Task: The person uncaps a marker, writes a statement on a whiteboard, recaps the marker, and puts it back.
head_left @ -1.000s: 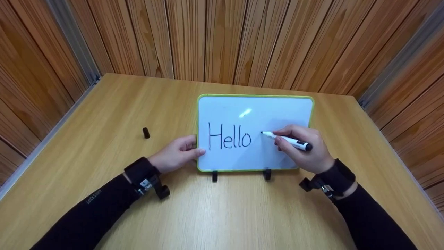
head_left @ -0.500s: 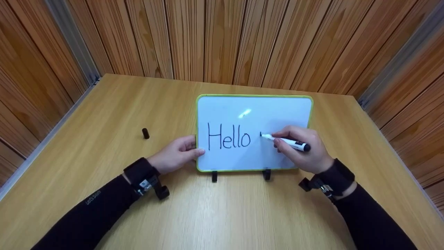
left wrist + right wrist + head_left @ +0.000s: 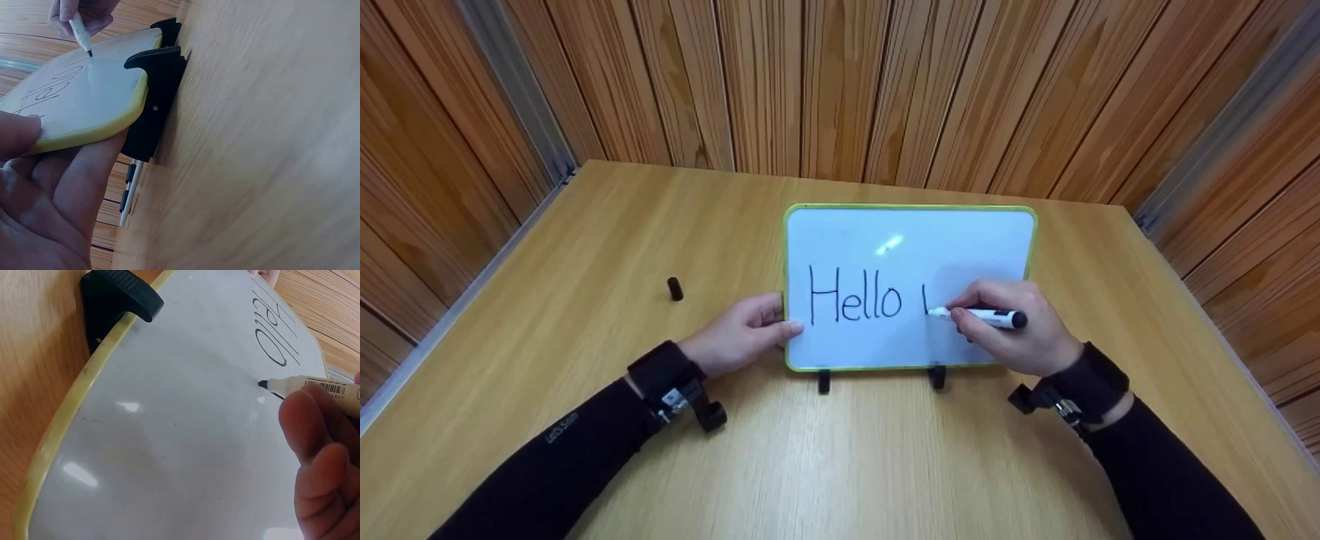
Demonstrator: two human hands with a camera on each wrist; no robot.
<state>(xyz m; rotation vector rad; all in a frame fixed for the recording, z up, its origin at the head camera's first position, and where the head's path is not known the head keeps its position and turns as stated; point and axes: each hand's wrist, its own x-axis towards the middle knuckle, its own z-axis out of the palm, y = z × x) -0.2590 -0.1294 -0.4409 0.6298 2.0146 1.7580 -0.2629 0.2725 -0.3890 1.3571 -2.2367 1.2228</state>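
A small whiteboard (image 3: 870,232) with a yellow-green rim leans upright on a black stand (image 3: 154,101). Black letters on it read "Hello", with a short downstroke to their right. My left hand (image 3: 739,334) grips the board's left edge, thumb on the front and fingers behind, as the left wrist view shows. In my right hand (image 3: 1020,330) a white marker (image 3: 990,318) with a black end is pinched between thumb and fingers. Its dark tip touches the board at the foot of the stroke in the right wrist view. My lower fingers (image 3: 320,478) are curled below the marker.
A black marker cap (image 3: 675,289) lies on the wooden table (image 3: 840,465), left of the board. Two black stand feet (image 3: 824,381) stick out under the board's lower edge. Wood-plank walls (image 3: 840,90) rise behind the table and on both sides.
The marker tip has moved down the board, leaving a longer black stroke right of "Hello". My right hand has shifted slightly downward with it. My left hand keeps its grip on the board.
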